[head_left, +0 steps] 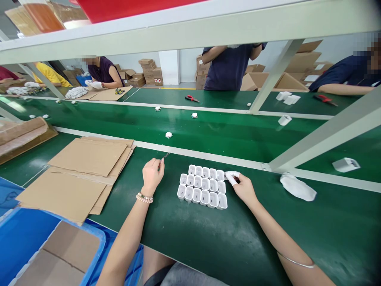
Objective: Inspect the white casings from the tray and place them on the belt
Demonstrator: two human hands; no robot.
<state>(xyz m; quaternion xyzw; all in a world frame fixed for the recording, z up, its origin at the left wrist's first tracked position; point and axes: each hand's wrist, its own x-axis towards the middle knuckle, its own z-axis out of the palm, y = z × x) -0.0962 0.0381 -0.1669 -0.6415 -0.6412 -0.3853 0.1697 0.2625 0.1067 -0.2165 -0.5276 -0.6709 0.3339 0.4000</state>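
Left hand (152, 174): we're pinching tweezers (166, 155). Right hand (245, 190): we're touching white cups (204, 196), seemingly aligning rows; grasp unclear.

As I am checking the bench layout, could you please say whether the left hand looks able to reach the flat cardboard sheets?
Probably yes: the left hand is near the flat cardboard sheets, with nothing between them on the green tabletop, though the thin tool it holds may hamper its grip.
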